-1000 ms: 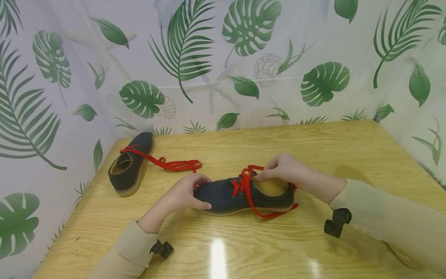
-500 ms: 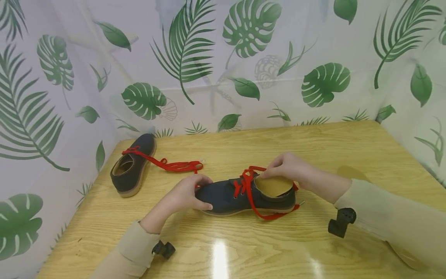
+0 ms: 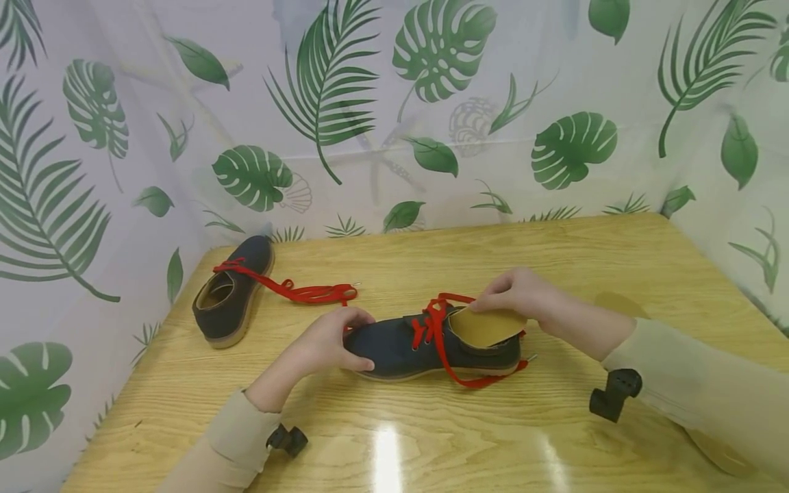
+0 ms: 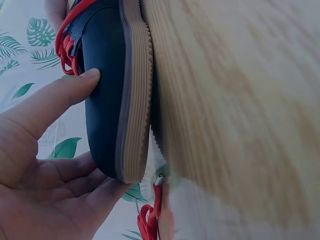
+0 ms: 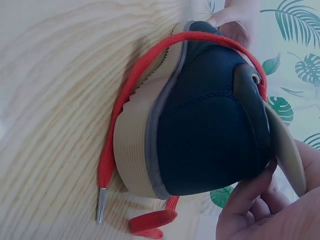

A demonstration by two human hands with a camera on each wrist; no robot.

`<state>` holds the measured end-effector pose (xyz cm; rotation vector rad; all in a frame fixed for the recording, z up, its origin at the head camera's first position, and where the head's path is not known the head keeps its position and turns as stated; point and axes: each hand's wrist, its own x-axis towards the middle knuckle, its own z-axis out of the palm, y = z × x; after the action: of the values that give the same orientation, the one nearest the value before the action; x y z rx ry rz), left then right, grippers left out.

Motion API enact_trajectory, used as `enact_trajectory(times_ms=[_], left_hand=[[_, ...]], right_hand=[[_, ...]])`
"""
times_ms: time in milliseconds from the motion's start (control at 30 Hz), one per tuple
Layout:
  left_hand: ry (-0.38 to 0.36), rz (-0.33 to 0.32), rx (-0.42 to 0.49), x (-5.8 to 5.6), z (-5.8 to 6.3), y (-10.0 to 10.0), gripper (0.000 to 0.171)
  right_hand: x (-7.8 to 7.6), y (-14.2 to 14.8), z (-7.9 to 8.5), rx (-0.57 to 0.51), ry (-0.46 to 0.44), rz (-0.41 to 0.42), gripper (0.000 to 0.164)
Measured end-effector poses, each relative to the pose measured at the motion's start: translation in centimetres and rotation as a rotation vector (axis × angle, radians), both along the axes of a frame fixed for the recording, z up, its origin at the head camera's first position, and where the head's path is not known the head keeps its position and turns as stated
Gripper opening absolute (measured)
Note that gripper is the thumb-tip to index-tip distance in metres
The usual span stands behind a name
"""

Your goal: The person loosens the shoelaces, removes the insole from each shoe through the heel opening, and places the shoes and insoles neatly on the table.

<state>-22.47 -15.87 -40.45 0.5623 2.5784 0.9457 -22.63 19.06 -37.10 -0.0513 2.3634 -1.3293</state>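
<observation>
A dark blue shoe (image 3: 385, 346) with red laces (image 3: 439, 332) lies across the middle of the table, toe to the left. My left hand (image 3: 327, 342) grips its toe, thumb on the near side and fingers round the far side and tip. My right hand (image 3: 518, 294) pinches a tan insole (image 3: 490, 325) at the shoe's opening. The insole's heel end stands tilted up above the collar, as the right wrist view also shows; its front part is hidden inside the shoe. One lace (image 5: 135, 82) hangs over the shoe's side down to the table.
A matching dark shoe (image 3: 224, 318) stands at the table's back left, its red laces (image 3: 308, 293) stretched out to the right. Leaf-printed cloth (image 3: 370, 103) hangs behind and at both sides of the wooden table (image 3: 462, 438). A brownish rounded patch (image 3: 718, 455) shows beside the right sleeve.
My right hand has shifted a little to the right, and the insole's heel end has risen out of the shoe. The left hand keeps its grip on the toe.
</observation>
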Motion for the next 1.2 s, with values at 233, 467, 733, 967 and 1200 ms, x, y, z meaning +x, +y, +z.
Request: enact_trajectory(times_ms=[233,467,733,967,1200], left_hand=[[0.019,-0.016,-0.007,0.1,0.2,0.0,0.063],[0.009,-0.01,0.008,0.1,0.1,0.0,0.063],[0.023,-0.023,0.005,0.0,0.0,-0.1,0.063],[0.031,-0.028,0.003,-0.1,0.0,-0.1,0.063],[0.022,-0.03,0.008,0.0,-0.1,-0.1,0.064]], right_hand=[[-0.1,0.4,-0.2,-0.027,0.0,0.001,0.025],[-0.1,0.8,-0.2,-0.058,-0.011,-0.002,0.02],[-0.1,1.2,-0.2,-0.076,-0.017,-0.002,0.022],[-0.5,2.5,-0.6,-0.014,-0.006,-0.004,0.036],[-0.4,3.6,-0.8,-0.038,-0.034,0.009,0.029]])
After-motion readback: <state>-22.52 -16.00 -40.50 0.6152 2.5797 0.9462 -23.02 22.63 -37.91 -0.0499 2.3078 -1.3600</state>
